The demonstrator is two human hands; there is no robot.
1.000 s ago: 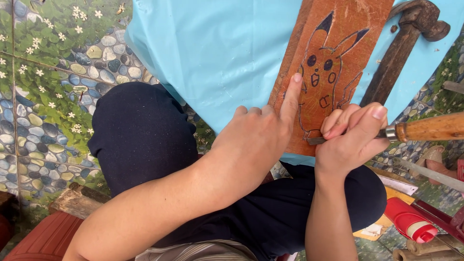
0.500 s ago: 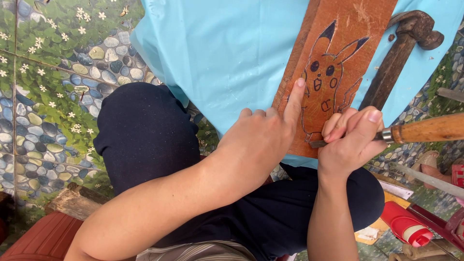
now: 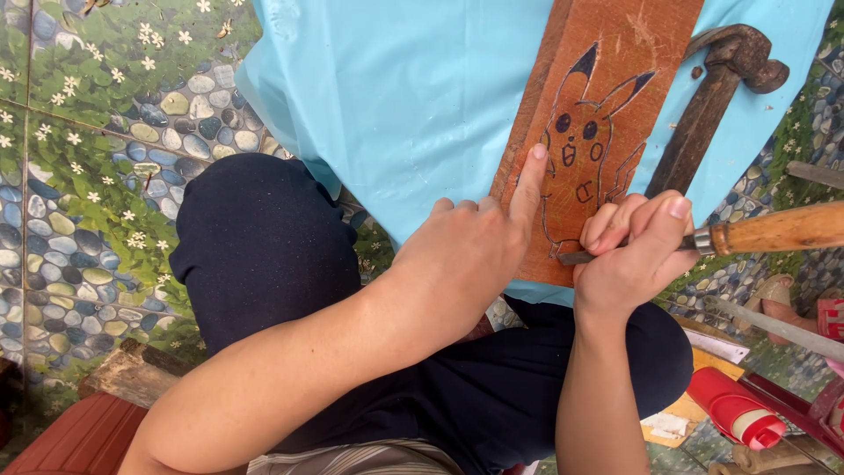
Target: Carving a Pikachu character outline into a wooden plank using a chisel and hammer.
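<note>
A reddish wooden board (image 3: 607, 97) with a cartoon animal outline drawn on it lies on a light blue plastic sheet (image 3: 413, 97). My left hand (image 3: 475, 251) presses on the board's lower left edge, index finger stretched up along it. My right hand (image 3: 637, 255) grips a chisel with a wooden handle (image 3: 778, 230); its metal tip touches the board's lower part near the drawing's feet.
A rusty hammer (image 3: 712, 97) lies on the sheet to the right of the board. My dark-trousered knees (image 3: 264, 246) are beneath. A pebble-and-flower patterned tiled floor (image 3: 88, 158) spreads on the left. A red container (image 3: 734, 413) and other tools lie at the lower right.
The view has shifted slightly; both hands stay on the board, and the chisel tip has crept a little along the drawing's lower outline.
</note>
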